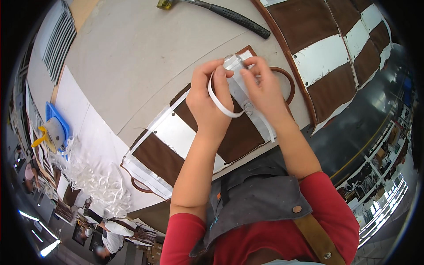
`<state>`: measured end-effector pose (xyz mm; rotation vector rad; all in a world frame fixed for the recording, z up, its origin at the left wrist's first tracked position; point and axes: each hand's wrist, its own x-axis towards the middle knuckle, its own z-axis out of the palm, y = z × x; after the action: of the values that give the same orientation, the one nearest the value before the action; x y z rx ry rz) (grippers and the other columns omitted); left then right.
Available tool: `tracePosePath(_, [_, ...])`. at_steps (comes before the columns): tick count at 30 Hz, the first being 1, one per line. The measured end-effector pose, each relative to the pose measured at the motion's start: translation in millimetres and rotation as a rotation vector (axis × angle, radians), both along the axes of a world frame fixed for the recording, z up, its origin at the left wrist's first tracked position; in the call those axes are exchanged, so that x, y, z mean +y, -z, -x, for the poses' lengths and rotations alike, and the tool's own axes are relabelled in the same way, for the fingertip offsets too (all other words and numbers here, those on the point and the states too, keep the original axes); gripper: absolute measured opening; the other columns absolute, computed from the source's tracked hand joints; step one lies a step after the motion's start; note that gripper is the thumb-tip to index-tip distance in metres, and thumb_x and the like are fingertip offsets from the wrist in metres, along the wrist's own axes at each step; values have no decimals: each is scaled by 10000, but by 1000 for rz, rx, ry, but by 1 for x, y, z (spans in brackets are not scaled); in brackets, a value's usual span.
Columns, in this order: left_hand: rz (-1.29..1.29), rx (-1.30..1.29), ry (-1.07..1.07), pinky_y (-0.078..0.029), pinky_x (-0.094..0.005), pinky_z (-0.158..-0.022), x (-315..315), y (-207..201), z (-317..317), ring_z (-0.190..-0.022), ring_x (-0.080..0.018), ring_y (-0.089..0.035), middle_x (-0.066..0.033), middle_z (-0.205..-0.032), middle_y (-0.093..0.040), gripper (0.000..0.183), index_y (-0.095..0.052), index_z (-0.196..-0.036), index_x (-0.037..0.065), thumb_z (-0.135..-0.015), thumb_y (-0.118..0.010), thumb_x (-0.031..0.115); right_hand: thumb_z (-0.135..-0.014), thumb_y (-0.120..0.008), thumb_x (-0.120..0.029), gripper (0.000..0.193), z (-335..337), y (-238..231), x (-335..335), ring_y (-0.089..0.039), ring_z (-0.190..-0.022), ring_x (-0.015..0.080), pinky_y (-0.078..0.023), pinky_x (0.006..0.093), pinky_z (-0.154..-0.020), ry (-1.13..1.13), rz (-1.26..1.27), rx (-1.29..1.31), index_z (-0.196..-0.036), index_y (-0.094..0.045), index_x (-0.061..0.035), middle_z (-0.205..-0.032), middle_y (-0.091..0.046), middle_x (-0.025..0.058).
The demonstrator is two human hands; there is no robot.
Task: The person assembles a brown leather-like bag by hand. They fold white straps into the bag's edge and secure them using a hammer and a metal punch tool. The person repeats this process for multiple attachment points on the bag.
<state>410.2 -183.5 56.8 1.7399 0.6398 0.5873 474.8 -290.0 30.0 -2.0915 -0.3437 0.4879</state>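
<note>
A brown and white panel (240, 139) with brown edging lies flat and slanted on the table in front of me. Brown loop handles show at both ends, one handle (289, 84) just beyond my right hand. My left hand (208, 99) is closed on a narrow white strip (219, 105), which hangs in a loop toward a round fitting (248, 107) on the panel's white band. Over the panel's far end, my right hand (266, 90) has its thumb and fingers curled close together. What they pinch is slightly blurred and cannot be made out.
A black-handled hammer (234, 17) lies at the far side. More brown and white panels (324, 57) are at the right. A heap of white strips (99, 181), a blue tray (57, 117) and stacked grey sheets (59, 42) are at the left. Other people work at lower left.
</note>
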Motion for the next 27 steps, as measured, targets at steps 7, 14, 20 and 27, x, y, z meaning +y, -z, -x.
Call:
tracePosePath(7, [-530,214,903,-428,-345,-730,-49,-6,48,-827,-257,-576,-99,-993,-596,541,-505,-1271,44,-739,-571,-29,-846,-624,-145,282,-64,-17,-46,-577,-867,266,-460,354,-758,-189,422,-870,-1111,-578,-60,-946,-633,98])
tracePosePath(14, [-753,365,384,-377,-396,-927,-7,24,21,-1120,-274,-503,-102,-1219,-551,379,-569,-1174,17,-806,-623,93,-830,-599,-84,122,-62,12,6,-545,-913,263,-449,380,-813,-544,15,-637,-944,-630,-51,-928,-622,54])
tracePosePath(20, [-864,425,375,-334,-400,-1017,-15,48,26,-1223,-250,-451,-73,-1357,-486,485,-527,-1268,50,-830,-636,227,-850,-577,-114,81,-88,25,15,-533,-881,248,-455,351,-786,-669,-31,-432,-849,-607,-39,-819,-587,54])
tracePosePath(27, [-888,460,362,-338,-416,-1009,-19,50,24,-1221,-257,-442,-54,-1378,-468,495,-523,-1284,80,-835,-634,257,-867,-573,-135,106,-98,12,21,-532,-902,244,-456,343,-797,-766,71,-289,-874,-608,-36,-835,-598,51])
